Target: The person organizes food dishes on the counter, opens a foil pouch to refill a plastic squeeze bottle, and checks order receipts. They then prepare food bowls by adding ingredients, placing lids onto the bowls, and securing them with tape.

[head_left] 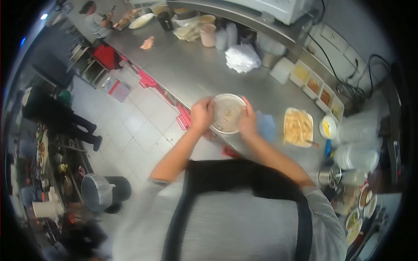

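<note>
A round, shallow metal dish (228,114) with a pale rim is held up near the front edge of the steel counter (191,78). My left hand (203,114) grips its left side, and my right hand (248,117) grips its right side. Small bits lie on the dish, too blurred to make out. Just right of my right hand, a blue cloth (264,125) rests on the counter. Farther right stands a white tray of pale food strips (298,127) with a utensil in it, beside a white bowl (327,127) with something yellow inside.
Crumpled white plastic (243,58), tubs (208,35) and a row of ingredient containers (312,87) line the counter's back. A grey bin (119,191) stands on the floor at left. One person (61,113) stands at left, another (96,24) at the far counter end.
</note>
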`<move>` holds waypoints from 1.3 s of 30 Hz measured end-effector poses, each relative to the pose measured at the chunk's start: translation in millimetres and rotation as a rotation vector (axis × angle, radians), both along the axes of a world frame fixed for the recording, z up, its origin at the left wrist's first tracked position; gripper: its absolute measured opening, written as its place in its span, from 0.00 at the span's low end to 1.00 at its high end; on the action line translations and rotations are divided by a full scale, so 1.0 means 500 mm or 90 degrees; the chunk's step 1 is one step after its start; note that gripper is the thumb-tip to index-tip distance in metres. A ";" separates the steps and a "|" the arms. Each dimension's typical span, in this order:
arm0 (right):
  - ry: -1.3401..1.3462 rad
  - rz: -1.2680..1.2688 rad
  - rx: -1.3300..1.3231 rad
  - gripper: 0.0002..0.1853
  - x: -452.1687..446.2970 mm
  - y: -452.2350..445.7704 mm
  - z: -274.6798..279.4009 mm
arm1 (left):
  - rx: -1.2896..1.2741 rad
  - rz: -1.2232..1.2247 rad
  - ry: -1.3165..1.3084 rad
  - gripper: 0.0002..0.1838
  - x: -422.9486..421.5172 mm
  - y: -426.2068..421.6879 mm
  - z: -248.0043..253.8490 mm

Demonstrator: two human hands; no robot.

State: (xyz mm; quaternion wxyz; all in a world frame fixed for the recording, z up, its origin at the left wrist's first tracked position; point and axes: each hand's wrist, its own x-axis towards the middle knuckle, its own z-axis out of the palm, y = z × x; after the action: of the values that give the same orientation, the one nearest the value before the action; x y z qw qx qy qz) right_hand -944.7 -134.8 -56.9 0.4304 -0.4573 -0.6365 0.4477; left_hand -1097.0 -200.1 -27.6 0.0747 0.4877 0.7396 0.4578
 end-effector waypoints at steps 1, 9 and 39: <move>-0.021 -0.002 -0.021 0.20 0.010 -0.013 0.008 | 0.028 -0.037 0.076 0.11 -0.005 -0.002 -0.004; -0.120 -0.004 -0.057 0.20 0.045 -0.042 0.009 | -0.068 -0.219 0.222 0.10 -0.017 0.019 0.023; -0.219 -0.363 0.014 0.19 0.528 -0.294 0.025 | -0.049 -0.728 0.197 0.08 0.484 0.020 0.007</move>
State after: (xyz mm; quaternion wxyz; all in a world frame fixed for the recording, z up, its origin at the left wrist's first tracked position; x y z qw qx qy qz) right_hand -680.9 -281.9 -44.3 0.4296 -0.6812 -0.5511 0.2184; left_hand -855.2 -190.0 -24.3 0.2184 0.8667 0.3780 0.2415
